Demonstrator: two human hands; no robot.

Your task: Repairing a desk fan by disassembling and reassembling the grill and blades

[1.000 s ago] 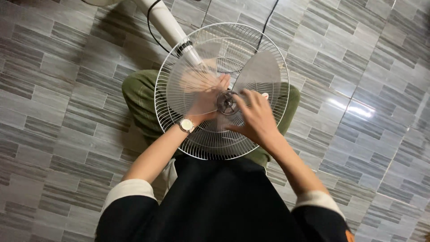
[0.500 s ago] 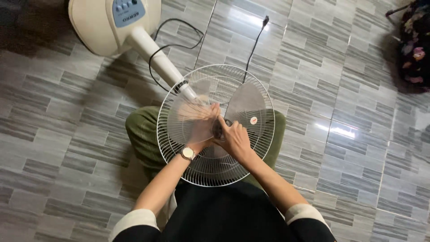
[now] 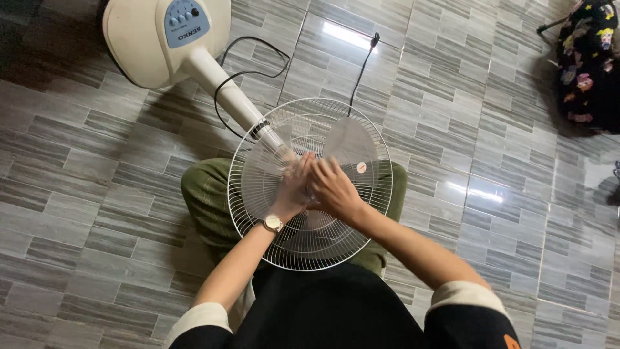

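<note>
Down on the grey tiled floor (image 3: 97,194), cream pedestal fan (image 3: 194,58) lies tipped, its wire grille (image 3: 361,213) over the person's lap. Both hands, left (image 3: 294,187) and right (image 3: 332,187), are closed on the blade hub at grille centre, touching; wristwatch (image 3: 272,223) on left wrist.

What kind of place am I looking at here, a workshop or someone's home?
Most likely a home: the person sits on a grey tiled floor with a household pedestal fan across the lap, both hands at its hub, and flowered fabric nearby.
</note>
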